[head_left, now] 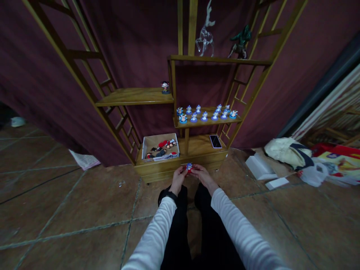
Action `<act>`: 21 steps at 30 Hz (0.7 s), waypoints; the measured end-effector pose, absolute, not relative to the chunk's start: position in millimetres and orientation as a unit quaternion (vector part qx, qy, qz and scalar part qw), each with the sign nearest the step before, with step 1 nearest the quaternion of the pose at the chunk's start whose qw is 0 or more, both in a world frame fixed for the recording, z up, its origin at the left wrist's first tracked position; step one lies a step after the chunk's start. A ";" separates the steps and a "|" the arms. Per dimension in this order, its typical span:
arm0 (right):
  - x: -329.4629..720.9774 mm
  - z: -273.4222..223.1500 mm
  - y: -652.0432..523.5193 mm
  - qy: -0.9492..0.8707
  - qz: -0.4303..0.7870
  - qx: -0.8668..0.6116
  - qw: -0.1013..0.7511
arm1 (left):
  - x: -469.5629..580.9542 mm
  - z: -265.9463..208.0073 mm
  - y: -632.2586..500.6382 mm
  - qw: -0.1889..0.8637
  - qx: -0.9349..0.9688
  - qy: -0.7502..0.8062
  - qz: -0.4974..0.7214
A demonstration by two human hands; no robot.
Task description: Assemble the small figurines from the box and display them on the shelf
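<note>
A small figurine [189, 167], blue on top with red below, is held between both hands in front of the shelf's low base. My left hand [179, 177] grips it from the left, fingers closed at its side. From the other side, my right hand [201, 173] pinches it. Just beyond the hands, a white cardboard box [146, 141] contains several red and black figurines [168, 144]. Several small blue and white figurines [204, 116] stand in two rows on the middle shelf [197, 122]. One dark-haired figurine [165, 87] stands alone on the left shelf [132, 96].
A phone [215, 141] lies on the base's right side. Higher up stand a clear deer figure [206, 35] and a dark green statue [240, 41]. White boxes [260, 167], a pale bag [288, 152] and a plastic bag [314, 173] sit on the floor at right.
</note>
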State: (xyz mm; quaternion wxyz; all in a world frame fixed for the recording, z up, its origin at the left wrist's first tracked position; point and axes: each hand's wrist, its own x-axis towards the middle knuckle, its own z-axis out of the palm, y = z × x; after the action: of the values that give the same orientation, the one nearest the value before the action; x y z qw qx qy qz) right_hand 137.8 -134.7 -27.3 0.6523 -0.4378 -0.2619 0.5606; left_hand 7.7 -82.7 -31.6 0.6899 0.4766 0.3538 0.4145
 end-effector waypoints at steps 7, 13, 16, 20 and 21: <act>137.3 -23.2 -137.0 -0.264 0.554 -0.443 0.653 | 5.4 -29.6 -80.7 0.727 0.435 0.341 0.408; 138.0 -26.9 -134.3 -0.257 0.536 -0.443 0.671 | 5.4 -27.4 -82.7 0.714 0.436 0.358 0.415; 139.1 -29.3 -132.6 -0.243 0.529 -0.450 0.678 | 4.3 -26.8 -82.6 0.716 0.444 0.346 0.412; 139.9 -31.4 -130.7 -0.231 0.529 -0.455 0.678 | 3.6 -26.2 -82.6 0.715 0.452 0.345 0.407; 140.0 -31.9 -130.3 -0.226 0.529 -0.457 0.679 | 3.8 -26.4 -82.6 0.713 0.452 0.346 0.408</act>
State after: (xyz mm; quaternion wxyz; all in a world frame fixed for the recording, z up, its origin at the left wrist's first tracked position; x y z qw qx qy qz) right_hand 140.0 -130.3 -31.9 0.6789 -0.4566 -0.2264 0.5285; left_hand 3.8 -82.6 -26.4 0.7135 0.4523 0.3460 0.4083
